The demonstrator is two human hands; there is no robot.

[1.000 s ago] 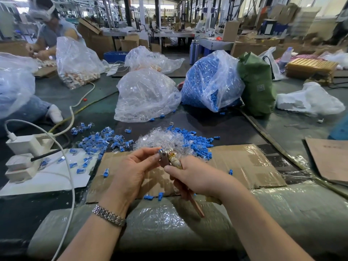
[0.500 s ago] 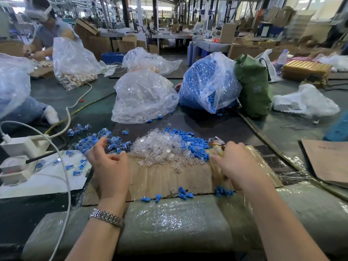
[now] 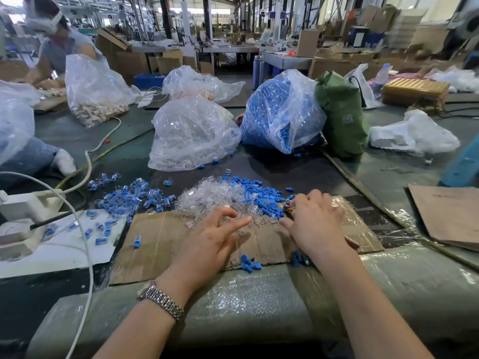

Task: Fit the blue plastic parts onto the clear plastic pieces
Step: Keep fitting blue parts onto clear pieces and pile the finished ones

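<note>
1. The left hand [image 3: 207, 242] hovers low over the cardboard sheet [image 3: 155, 244] on the bench, fingers [image 3: 237, 224] spread and loosely extended, grasping nothing that can be made out. Its thumb and forefinger curve toward each other, but no piece shows between them.
2. The heap of clear plastic pieces [image 3: 212, 200] lies straight ahead of the left fingertips, its near edge touching or just beyond them. The left hand is the nearer one to it.
3. The right hand [image 3: 315, 221] is curled round a small tool [image 3: 289, 209] with a dark, brassy head that pokes out past its forefinger; a thin reddish handle tip shows behind the palm. The tool's long axis runs from the pile back toward the wrist.
4. The loose blue plastic parts [image 3: 261, 200] lie just ahead and to the left of the right fingers, against the clear heap's far right side. The right hand is nearer these.
5. Likely next, as a judgement: each hand picks one piece from the pile in front of it, a short forward reach.
6. Finished blue-and-clear pieces [image 3: 132, 198] lie well off to the left of the left fingers.
7. No brand or writing can be read; a patch on the green bag [image 3: 342, 117] is too small to make out.
</note>
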